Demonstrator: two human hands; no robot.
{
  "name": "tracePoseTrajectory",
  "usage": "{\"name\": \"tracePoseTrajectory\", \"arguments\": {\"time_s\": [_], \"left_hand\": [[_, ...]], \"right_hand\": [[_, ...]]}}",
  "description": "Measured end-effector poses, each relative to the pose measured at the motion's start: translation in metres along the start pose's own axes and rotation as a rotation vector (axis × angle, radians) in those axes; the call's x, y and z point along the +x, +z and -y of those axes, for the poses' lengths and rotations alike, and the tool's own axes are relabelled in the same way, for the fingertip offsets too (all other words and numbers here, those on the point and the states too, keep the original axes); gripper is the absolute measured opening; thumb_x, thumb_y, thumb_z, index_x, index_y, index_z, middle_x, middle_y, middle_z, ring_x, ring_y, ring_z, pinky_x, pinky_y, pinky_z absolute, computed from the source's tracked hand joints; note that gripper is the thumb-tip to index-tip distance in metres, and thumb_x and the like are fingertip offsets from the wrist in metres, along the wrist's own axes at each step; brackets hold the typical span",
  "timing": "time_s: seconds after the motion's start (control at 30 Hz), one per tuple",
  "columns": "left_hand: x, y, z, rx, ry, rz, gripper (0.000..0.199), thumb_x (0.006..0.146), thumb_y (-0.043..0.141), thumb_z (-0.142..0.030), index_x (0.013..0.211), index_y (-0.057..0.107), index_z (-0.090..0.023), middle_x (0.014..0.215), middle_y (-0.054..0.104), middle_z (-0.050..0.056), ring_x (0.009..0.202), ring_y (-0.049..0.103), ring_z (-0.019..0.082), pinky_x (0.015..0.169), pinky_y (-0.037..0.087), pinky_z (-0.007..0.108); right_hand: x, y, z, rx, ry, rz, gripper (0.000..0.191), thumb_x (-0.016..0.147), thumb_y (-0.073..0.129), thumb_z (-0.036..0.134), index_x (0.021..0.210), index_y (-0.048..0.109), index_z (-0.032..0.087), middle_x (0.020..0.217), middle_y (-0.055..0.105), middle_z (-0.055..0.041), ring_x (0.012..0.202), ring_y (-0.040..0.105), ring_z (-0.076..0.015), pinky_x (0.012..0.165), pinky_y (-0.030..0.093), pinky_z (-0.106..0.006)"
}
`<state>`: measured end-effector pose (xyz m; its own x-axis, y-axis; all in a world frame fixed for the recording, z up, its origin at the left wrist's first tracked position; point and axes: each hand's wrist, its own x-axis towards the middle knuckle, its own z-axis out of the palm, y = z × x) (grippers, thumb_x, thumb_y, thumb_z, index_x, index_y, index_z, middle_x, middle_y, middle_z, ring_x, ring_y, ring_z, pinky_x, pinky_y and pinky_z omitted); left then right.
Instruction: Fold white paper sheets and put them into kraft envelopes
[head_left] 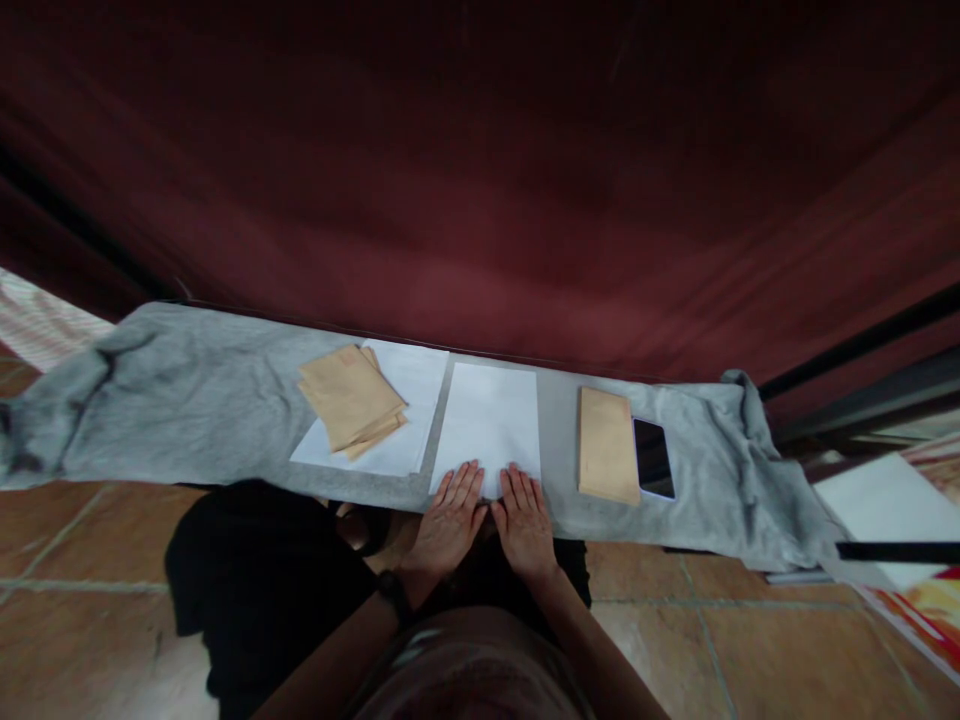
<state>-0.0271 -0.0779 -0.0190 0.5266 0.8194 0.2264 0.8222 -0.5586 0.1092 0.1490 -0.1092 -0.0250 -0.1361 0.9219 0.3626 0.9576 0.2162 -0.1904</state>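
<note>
Find the white paper (491,420) lying flat on the grey cloth (202,400), at 12 o'clock from the body, near edge under the fingers. Note left hand (450,525) and right hand (527,530) both opened out, palms down, fingers straight and only slightly spread, thumbs angled inward, nothing gripped by either. Expect very little weight, smooth faces, easy bending and creasing, and a slight slide over the soft cloth; cannot tell whether one sheet or several. Take hold at the near corners or along the side edges, thumb above and fingers below, pinching lightly to avoid wrinkles.

From the middle of the paper, look to 9 o'clock for white sheets (416,385) just beside, with a loose pile of brown envelopes (349,390) on top, likely to slip apart with any tug underneath. Look to 3 o'clock for a neat stack of brown envelopes (607,445), set apart across a strip of cloth, then a dark-screened phone (654,458) just beyond, probably stiff, slippery and breakable. At 12 o'clock, little room to push outward because of the dark red surface (480,250). Towards 3 o'clock, beyond the phone, mind the crumpled cloth, apt to snag a sliding edge
</note>
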Motion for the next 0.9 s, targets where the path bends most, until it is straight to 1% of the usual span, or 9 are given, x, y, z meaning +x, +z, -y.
{"name": "tracePoseTrajectory", "arguments": {"time_s": [0.17,0.33,0.5,0.57,0.67,0.77,0.83,0.9], "left_hand": [[0.002,-0.003,0.003,-0.01,-0.067,0.011,0.062,0.103,0.037,-0.037,0.158,0.027,-0.01,0.16,0.037,0.016,0.151,0.03,0.025,0.123,0.029,0.047],[0.005,-0.007,0.004,-0.017,-0.116,0.01,0.065,0.101,0.039,-0.04,0.158,0.026,-0.01,0.16,0.036,0.017,0.152,0.028,0.027,0.123,0.028,0.049],[0.007,-0.01,0.009,0.002,-0.124,0.038,0.06,0.1,0.041,-0.04,0.152,0.038,-0.01,0.158,0.041,0.018,0.15,0.032,0.029,0.123,0.028,0.05],[0.008,-0.01,0.014,0.009,-0.101,0.075,0.057,0.1,0.043,-0.037,0.149,0.043,-0.009,0.156,0.043,0.02,0.148,0.035,0.03,0.122,0.03,0.05],[0.013,-0.012,0.023,0.007,-0.04,0.161,0.051,0.097,0.043,-0.026,0.145,0.046,-0.008,0.153,0.047,0.022,0.145,0.041,0.031,0.119,0.034,0.05],[0.018,-0.02,0.028,0.007,0.012,0.219,0.052,0.093,0.04,-0.015,0.144,0.048,-0.016,0.15,0.052,0.018,0.143,0.045,0.028,0.116,0.039,0.051],[0.023,-0.028,0.027,0.082,0.042,0.265,0.057,0.088,0.037,-0.009,0.143,0.05,-0.021,0.15,0.053,0.014,0.142,0.046,0.027,0.115,0.041,0.052],[0.027,-0.036,0.024,0.254,0.089,0.375,0.063,0.086,0.034,-0.006,0.144,0.049,-0.023,0.153,0.05,0.013,0.144,0.043,0.026,0.115,0.041,0.056]], "right_hand": [[-0.001,0.001,-0.007,-0.023,0.043,0.035,0.052,0.106,0.037,0.035,0.153,0.04,0.013,0.159,0.041,-0.0138,0.146,0.039,-0.0261,0.12,0.03,-0.046],[-0.003,0.003,-0.013,-0.033,0.067,0.022,0.056,0.107,0.034,0.036,0.157,0.032,0.013,0.159,0.04,-0.0158,0.146,0.038,-0.0271,0.119,0.029,-0.048],[-0.005,0.002,-0.019,-0.033,0.074,-0.003,0.06,0.107,0.034,0.039,0.16,0.024,0.013,0.159,0.039,-0.0172,0.145,0.04,-0.0279,0.118,0.03,-0.049],[-0.005,0.001,-0.022,-0.04,0.076,-0.003,0.061,0.107,0.035,0.041,0.16,0.025,0.012,0.159,0.039,-0.0176,0.145,0.04,-0.0283,0.118,0.031,-0.048],[-0.005,-0.001,-0.025,-0.047,0.074,0.003,0.06,0.106,0.037,0.04,0.158,0.029,0.01,0.158,0.042,-0.0176,0.145,0.04,-0.0283,0.118,0.032,-0.047],[-0.004,-0.003,-0.025,-0.048,0.073,0.008,0.058,0.106,0.037,0.038,0.157,0.032,0.009,0.157,0.043,-0.0177,0.143,0.042,-0.0286,0.118,0.032,-0.047],[-0.004,-0.004,-0.025,-0.043,0.074,0.009,0.058,0.106,0.037,0.037,0.156,0.033,0.009,0.156,0.044,-0.0177,0.143,0.043,-0.0288,0.118,0.033,-0.047],[-0.003,-0.005,-0.026,-0.035,0.073,0.01,0.058,0.105,0.038,0.037,0.157,0.032,0.01,0.156,0.044,-0.0173,0.142,0.044,-0.0287,0.117,0.034,-0.047]]}}
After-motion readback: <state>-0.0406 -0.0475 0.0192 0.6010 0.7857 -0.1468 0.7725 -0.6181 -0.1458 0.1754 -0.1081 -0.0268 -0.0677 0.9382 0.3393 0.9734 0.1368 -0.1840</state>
